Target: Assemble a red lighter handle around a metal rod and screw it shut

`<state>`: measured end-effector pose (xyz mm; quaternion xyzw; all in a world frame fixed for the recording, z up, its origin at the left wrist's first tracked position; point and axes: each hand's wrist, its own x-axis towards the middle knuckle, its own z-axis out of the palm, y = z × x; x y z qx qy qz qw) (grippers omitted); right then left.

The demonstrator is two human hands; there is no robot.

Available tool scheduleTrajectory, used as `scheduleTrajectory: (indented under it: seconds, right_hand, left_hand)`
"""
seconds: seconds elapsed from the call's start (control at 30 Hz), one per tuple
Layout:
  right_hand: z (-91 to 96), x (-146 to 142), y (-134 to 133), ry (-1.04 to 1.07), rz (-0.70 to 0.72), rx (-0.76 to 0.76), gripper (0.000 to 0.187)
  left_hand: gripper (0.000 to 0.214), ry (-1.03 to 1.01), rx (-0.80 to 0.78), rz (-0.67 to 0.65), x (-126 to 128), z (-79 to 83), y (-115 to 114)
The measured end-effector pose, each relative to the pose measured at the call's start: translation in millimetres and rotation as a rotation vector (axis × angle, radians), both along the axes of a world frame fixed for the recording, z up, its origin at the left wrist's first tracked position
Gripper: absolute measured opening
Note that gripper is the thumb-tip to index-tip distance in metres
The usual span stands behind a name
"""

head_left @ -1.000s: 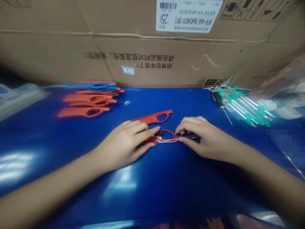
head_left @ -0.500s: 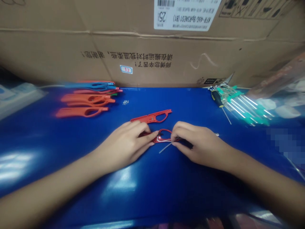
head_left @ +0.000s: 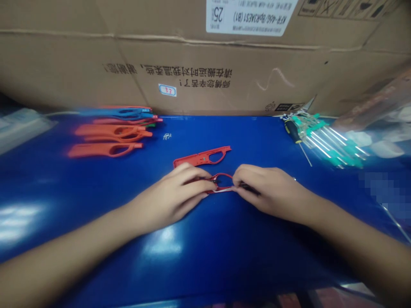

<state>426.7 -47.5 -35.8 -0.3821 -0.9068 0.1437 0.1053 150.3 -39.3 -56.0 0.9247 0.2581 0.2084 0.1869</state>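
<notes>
1. Presently, the left hand (head_left: 183, 191) clamps one red lighter-handle half (head_left: 219, 188) on the desk (head_left: 208, 256); the right hand (head_left: 261, 189) pinches its tip end.
2. Just beyond, the matching red half (head_left: 203, 159) lies apart, unjoined.
3. Farther left, orange handles (head_left: 101, 130) look closed up.

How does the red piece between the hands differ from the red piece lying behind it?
The left hand and right hand are on the near red piece; no grip shows on the far red piece. They hide much of the near red piece, while the far red piece shows most of its length. A white strand lies along the near red piece; none is visible on the far red piece. Both are red with a looped opening.
</notes>
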Motion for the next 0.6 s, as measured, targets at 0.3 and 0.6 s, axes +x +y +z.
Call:
scheduleTrajectory:
  seconds: [0.3,0.6]
  right_hand:
    - [-1.1,-0.6,2.1,0.042,0.020,-0.067,0.007]
    - [-3.5,-1.4,2.9,0.161,-0.010,-0.104,0.010]
  left_hand:
    - [0.027,0.017,0.012,-0.012,-0.7,-0.6,-0.6]
    - [0.027,0.032,0.072,-0.032,-0.7,-0.8,-0.7]
